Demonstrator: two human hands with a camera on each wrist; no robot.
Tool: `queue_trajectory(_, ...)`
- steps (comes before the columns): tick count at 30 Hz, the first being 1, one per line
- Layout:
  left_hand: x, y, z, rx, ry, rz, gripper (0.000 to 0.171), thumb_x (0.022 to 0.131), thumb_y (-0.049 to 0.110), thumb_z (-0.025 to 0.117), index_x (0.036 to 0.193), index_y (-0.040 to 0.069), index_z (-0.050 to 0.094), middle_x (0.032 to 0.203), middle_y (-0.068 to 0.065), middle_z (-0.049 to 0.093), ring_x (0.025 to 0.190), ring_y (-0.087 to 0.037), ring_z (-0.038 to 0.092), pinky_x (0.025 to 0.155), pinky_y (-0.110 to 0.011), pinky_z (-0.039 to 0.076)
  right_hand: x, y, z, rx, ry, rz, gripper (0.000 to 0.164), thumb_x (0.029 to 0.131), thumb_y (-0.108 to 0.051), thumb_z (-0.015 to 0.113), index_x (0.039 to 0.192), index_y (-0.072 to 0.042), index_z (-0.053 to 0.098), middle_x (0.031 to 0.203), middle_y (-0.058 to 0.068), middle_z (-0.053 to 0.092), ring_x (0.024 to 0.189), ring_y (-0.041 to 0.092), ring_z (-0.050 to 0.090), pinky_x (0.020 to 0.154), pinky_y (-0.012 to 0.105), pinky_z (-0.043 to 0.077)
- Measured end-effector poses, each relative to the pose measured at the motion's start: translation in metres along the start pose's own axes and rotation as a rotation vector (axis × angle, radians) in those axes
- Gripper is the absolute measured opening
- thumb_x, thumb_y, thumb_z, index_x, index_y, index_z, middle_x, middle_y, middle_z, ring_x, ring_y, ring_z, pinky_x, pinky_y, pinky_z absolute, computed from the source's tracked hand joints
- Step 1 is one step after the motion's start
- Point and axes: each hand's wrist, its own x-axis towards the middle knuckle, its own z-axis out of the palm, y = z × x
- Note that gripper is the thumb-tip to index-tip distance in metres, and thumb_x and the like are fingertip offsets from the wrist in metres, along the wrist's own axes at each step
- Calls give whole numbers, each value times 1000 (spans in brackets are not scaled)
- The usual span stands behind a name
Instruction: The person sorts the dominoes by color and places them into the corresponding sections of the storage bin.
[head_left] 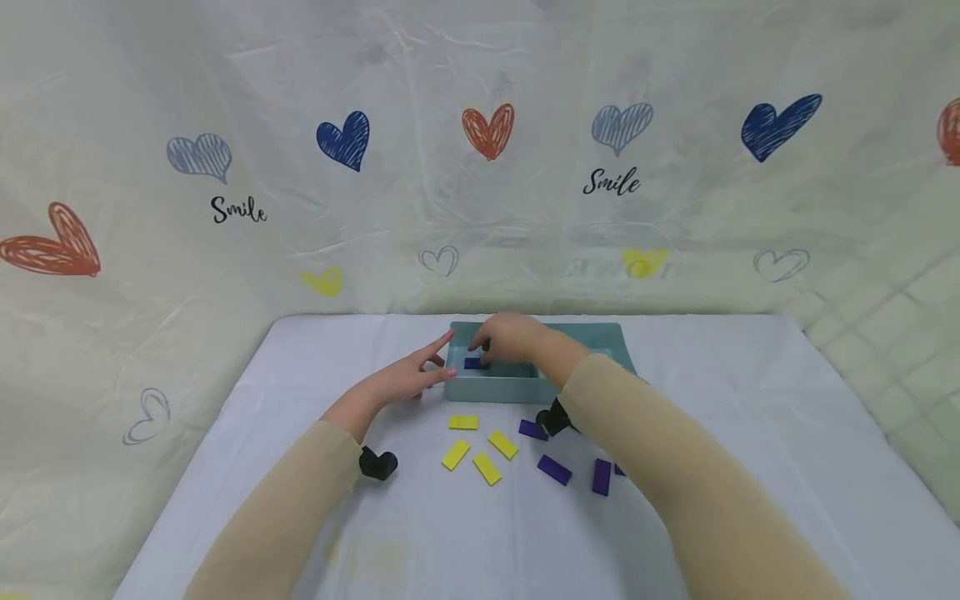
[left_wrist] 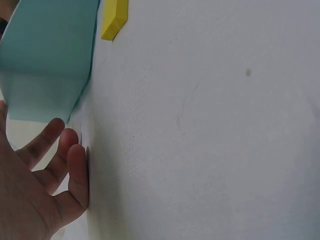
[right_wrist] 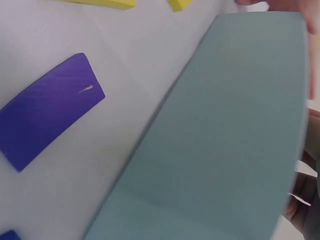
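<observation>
A pale teal box (head_left: 491,389) stands near the far edge of the white-covered worktop (head_left: 420,525), with one purple block (head_left: 472,363) inside, toward its left end. The right hand (head_left: 512,336) reaches over the front wall with bent fingers, its fingertips at the block's right end; whether they pinch the block or merely touch it cannot be told. The left hand (head_left: 401,377), fingers extended and spread, rests at the left end of the box, gripping nothing. In front of the box, four yellow blocks (head_left: 487,468) lie apart at various angles; to their right lie further purple blocks (head_left: 555,469), one partly hidden by the right sleeve (head_left: 660,450). The right wrist view shows a small pale brown mark on one purple block. Behind hangs a whitish sheet (head_left: 420,192) printed with hearts.
</observation>
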Motion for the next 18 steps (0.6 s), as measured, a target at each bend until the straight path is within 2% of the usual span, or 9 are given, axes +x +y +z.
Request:
queue_trajectory(3, 0, 1, 0, -5, 1, -6, 77, 95, 58, 56, 154, 54, 7, 146, -6, 44, 115, -26, 54, 87, -40, 51, -11, 3, -6, -1, 22, -20, 36, 95, -28, 69, 131, -25, 67, 112, -6, 69, 105, 13, 61, 95, 36, 48)
queue_trajectory(10, -2, 4, 1, -15, 8, -7, 76, 96, 55, 56, 154, 54, 8, 147, -8, 42, 124, -29, 50, 93, -44, 50, -44, 10, -19, 79, 75, -49, 37, 94, -27, 70, 130, -24, 68, 103, -9, 70, 94, 11, 61, 85, 34, 50)
queue_trajectory(18, -5, 5, 2, -23, 8, -12, 77, 95, 57, 57, 154, 54, 8, 149, -6, 41, 120, -27, 53, 93, -43, 50, -82, 24, -22, 174, 142, -62, 34, 93, -26, 71, 127, -25, 70, 101, -10, 68, 80, 11, 59, 70, 30, 50)
